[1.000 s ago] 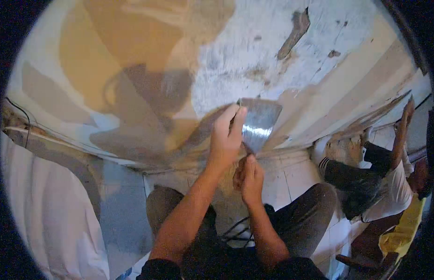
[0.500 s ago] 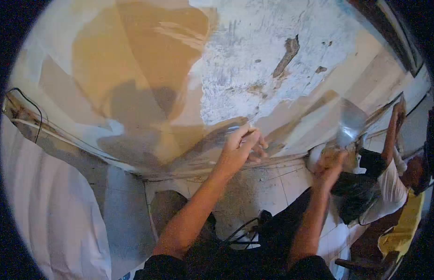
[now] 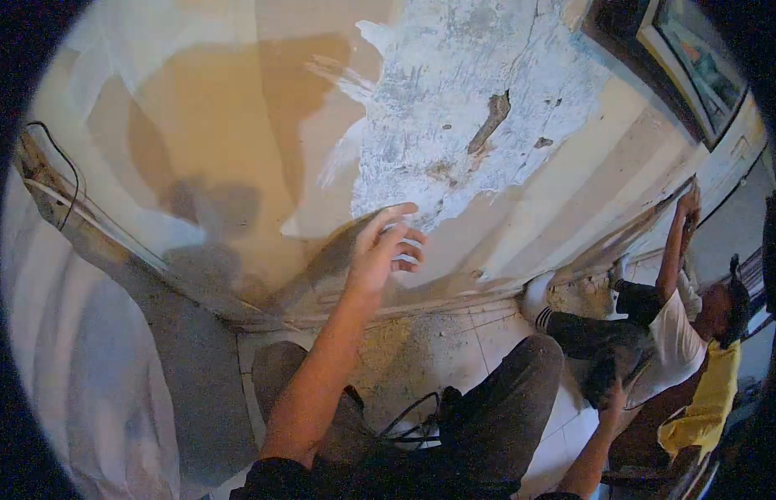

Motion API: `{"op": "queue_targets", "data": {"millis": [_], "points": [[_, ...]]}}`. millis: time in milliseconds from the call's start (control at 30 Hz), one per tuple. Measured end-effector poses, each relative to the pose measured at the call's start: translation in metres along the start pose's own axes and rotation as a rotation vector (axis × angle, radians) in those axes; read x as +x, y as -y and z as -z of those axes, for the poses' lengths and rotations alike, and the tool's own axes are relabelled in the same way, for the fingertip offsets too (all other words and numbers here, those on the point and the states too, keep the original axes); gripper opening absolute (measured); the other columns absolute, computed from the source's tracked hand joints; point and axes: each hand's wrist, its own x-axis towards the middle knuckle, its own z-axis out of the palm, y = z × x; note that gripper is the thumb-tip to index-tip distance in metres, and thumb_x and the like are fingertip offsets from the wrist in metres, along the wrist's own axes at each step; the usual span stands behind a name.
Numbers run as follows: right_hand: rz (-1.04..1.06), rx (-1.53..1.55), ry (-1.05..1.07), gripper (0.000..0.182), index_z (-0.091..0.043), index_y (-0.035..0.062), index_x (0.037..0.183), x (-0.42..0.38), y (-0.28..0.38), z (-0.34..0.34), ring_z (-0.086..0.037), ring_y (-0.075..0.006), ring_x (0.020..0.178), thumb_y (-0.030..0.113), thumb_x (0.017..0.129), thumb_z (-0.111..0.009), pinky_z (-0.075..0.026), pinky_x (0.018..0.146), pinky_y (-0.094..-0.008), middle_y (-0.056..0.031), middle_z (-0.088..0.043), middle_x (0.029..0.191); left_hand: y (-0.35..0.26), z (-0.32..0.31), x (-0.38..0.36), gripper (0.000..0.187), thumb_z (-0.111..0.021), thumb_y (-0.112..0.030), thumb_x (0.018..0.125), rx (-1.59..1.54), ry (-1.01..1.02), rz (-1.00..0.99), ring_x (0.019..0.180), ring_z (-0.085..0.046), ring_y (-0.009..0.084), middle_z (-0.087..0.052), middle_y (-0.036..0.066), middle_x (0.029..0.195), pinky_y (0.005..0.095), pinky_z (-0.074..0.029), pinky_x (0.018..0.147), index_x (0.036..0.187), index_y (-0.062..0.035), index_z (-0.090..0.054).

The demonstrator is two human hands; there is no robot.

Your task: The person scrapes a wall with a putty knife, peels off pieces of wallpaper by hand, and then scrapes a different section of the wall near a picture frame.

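Observation:
My left hand (image 3: 384, 250) is raised in front of the wall (image 3: 321, 167), at the lower edge of a bare whitish patch (image 3: 430, 108). Its fingers are loosely curled and apart, with nothing between them. My right hand (image 3: 611, 398) is low at the right, closed on a scraper (image 3: 623, 360) whose broad blade looks grey and blurred. Behind it lie the dark clothes of another person. The patch has a long brown gouge (image 3: 490, 123) and smaller chips; tan and yellowish paint surrounds it.
Another person (image 3: 675, 346) sits at the right, arms stretched to the wall's foot. A framed picture (image 3: 696, 71) leans at upper right. Pale sheeting (image 3: 80, 358) hangs at left beside a black cable (image 3: 70, 179). Debris lies on the tiled floor (image 3: 480, 337); yellow cloth (image 3: 709, 404) is at lower right.
My right hand has dropped toward the lower right with the scraper. My left hand has shifted slightly left, and its fingers have spread. The view has shifted too.

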Motion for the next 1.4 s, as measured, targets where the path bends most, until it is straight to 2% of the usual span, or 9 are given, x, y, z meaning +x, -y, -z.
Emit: {"op": "queue_targets", "data": {"millis": [133, 300, 333, 567, 633, 767, 967, 1167, 1400], "points": [[0.743, -0.026, -0.300, 0.031, -0.059, 0.0086, 0.088, 0.052, -0.017, 0.099, -0.056, -0.0220, 0.072, 0.039, 0.085, -0.060, -0.047, 0.058, -0.0405, -0.0084, -0.054, 0.080, -0.008, 0.006, 0.001, 0.036, -0.046, -0.023, 0.095, -0.021, -0.010, -0.018, 0.069, -0.060, 0.0149, -0.063, 0.009, 0.087, 0.0273, -0.050, 0.059, 0.128, -0.0102, -0.050], [0.948, -0.040, -0.525, 0.030, -0.057, 0.0087, 0.086, -0.069, 0.067, -0.009, -0.052, -0.0192, 0.064, 0.038, 0.090, -0.051, -0.044, 0.054, -0.0365, -0.0041, -0.052, 0.077, 0.003, -0.009, 0.002, 0.033, -0.045, -0.023, 0.096, -0.027, 0.063, 0.023, 0.068, -0.059, 0.0147, -0.062, 0.008, 0.084, 0.0280, -0.048, 0.058, 0.124, -0.0086, -0.053], [0.439, 0.286, -0.321, 0.026, -0.053, 0.0115, 0.085, -0.118, 0.096, -0.055, -0.046, -0.0136, 0.058, 0.036, 0.091, -0.050, -0.039, 0.049, -0.0316, -0.0012, -0.050, 0.073, 0.009, -0.010, 0.004, 0.031, -0.046, -0.023, 0.096, 0.000, 0.080, 0.015, 0.068, -0.060, 0.0140, -0.062, 0.007, 0.084, 0.0270, -0.049, 0.058, 0.121, -0.0076, -0.055], [0.954, -0.841, 0.611, 0.028, -0.061, -0.0010, 0.099, -0.181, 0.079, -0.187, -0.059, -0.0151, 0.070, 0.024, 0.086, -0.063, -0.047, 0.064, -0.0312, -0.0061, -0.063, 0.081, 0.011, 0.006, 0.003, 0.027, -0.045, -0.023, 0.096, 0.115, -0.001, -0.019, 0.071, -0.059, 0.0143, -0.062, 0.007, 0.082, 0.0269, -0.047, 0.058, 0.110, -0.0044, -0.058], [0.635, -1.160, 0.959, 0.035, -0.062, 0.0071, 0.107, -0.222, 0.108, -0.217, -0.062, -0.0346, 0.093, 0.032, 0.083, -0.066, -0.049, 0.078, -0.0414, -0.0165, -0.066, 0.097, 0.008, 0.009, 0.003, 0.027, -0.046, -0.024, 0.096, 0.130, -0.008, 0.013, 0.073, -0.059, 0.0139, -0.062, 0.007, 0.083, 0.0268, -0.048, 0.059, 0.109, -0.0044, -0.059], [0.729, -1.094, 1.196, 0.034, -0.062, 0.0077, 0.105, -0.272, 0.140, -0.252, -0.065, -0.0342, 0.084, 0.028, 0.080, -0.071, -0.050, 0.075, -0.0385, -0.0136, -0.067, 0.091, 0.011, 0.006, 0.006, 0.029, -0.046, -0.027, 0.096, 0.239, 0.088, 0.041, 0.082, -0.060, 0.0136, -0.062, 0.005, 0.089, 0.0278, -0.050, 0.066, 0.107, -0.0038, -0.061], [0.685, -0.653, 1.013, 0.030, -0.063, 0.0024, 0.101, -0.285, 0.166, -0.267, -0.062, -0.0153, 0.076, 0.021, 0.079, -0.072, -0.049, 0.071, -0.0291, -0.0081, -0.067, 0.084, 0.034, -0.007, 0.005, 0.032, -0.046, -0.030, 0.098, 0.384, 0.473, 0.103, 0.088, -0.060, 0.0145, -0.063, 0.004, 0.096, 0.0288, -0.050, 0.077, 0.106, -0.0032, -0.061], [0.703, -0.448, 0.771, 0.023, -0.062, 0.0003, 0.095, -0.296, 0.177, -0.278, -0.058, -0.0105, 0.070, 0.015, 0.079, -0.070, -0.047, 0.061, -0.0249, -0.0057, -0.064, 0.080, 0.037, -0.012, 0.002, 0.029, -0.054, -0.031, 0.094, 0.072, 0.296, 0.216, 0.085, -0.056, 0.0086, -0.060, 0.001, 0.092, 0.0242, -0.049, 0.071, 0.102, -0.0043, -0.062], [0.581, 0.062, 0.664, 0.018, -0.059, 0.0011, 0.091, -0.306, 0.171, -0.271, -0.050, -0.0054, 0.055, 0.019, 0.089, -0.060, -0.037, 0.045, -0.0192, -0.0025, -0.058, 0.073, 0.030, -0.019, -0.002, 0.017, -0.068, -0.014, 0.084, 0.395, 0.399, 0.006, 0.083, -0.053, 0.0058, -0.057, -0.001, 0.085, 0.0237, -0.047, 0.071, 0.092, -0.0016, -0.059]]}}
